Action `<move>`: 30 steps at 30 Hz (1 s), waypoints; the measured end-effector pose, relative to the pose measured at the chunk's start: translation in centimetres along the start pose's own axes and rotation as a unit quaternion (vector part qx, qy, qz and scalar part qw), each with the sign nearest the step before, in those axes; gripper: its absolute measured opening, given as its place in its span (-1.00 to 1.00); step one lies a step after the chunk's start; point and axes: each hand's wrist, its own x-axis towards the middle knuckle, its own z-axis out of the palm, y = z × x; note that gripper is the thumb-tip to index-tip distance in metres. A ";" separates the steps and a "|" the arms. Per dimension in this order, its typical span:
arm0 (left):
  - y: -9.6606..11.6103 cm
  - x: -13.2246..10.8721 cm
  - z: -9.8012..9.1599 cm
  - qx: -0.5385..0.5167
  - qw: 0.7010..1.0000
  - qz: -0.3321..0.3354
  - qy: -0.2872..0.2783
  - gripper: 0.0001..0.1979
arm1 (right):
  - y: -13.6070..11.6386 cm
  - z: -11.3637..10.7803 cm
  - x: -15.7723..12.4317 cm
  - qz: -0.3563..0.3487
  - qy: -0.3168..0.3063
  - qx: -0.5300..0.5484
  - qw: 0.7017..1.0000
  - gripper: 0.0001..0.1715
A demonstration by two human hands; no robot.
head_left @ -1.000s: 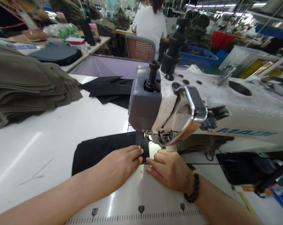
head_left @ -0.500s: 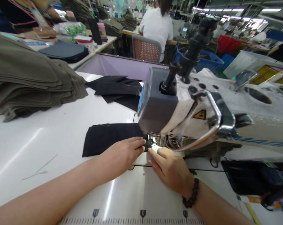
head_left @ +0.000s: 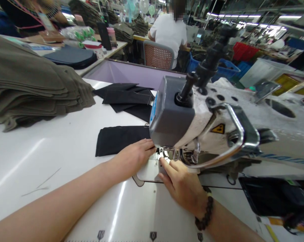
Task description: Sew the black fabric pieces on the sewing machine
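My left hand [head_left: 135,154] lies flat with its fingers stretched out on the near right end of a folded black fabric piece [head_left: 119,137], close to the presser foot area of a sewing machine [head_left: 173,111]. The piece runs leftward from under the machine head. My right hand [head_left: 183,181], with a dark bead bracelet [head_left: 204,213] on the wrist, rests on the bed just right of the metal needle plate [head_left: 148,173]. Its index finger points toward the needle, fingers apart and nothing visibly held. The machine head partly hides the needle.
A tall stack of olive fabric pieces [head_left: 36,84] stands on the left. More black pieces [head_left: 128,97] lie behind the folded one. A dark tablet-like device [head_left: 270,195] sits at the right. Ahead, a person in a white shirt [head_left: 168,33] sits on a chair [head_left: 159,55].
The folded black piece has shifted away from me and a little right, exposing more of the needle plate. My left hand has moved slightly forward with it; my right hand has stayed nearly still.
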 end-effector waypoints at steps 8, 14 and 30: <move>-0.1 -0.4 0.9 0.018 1.000 -0.012 -0.001 -0.78 | 0.2 0.2 -0.1 -0.015 0.015 -0.001 1.000 -0.60; 0.8 -0.5 0.3 0.086 0.993 -0.076 -0.035 -0.84 | 0.7 0.5 -0.4 -0.062 0.057 0.000 0.996 -0.58; -2.1 -1.9 -1.7 0.130 0.957 -0.259 -0.033 -0.82 | 2.7 1.2 -0.5 -0.177 0.076 -0.002 0.981 -0.65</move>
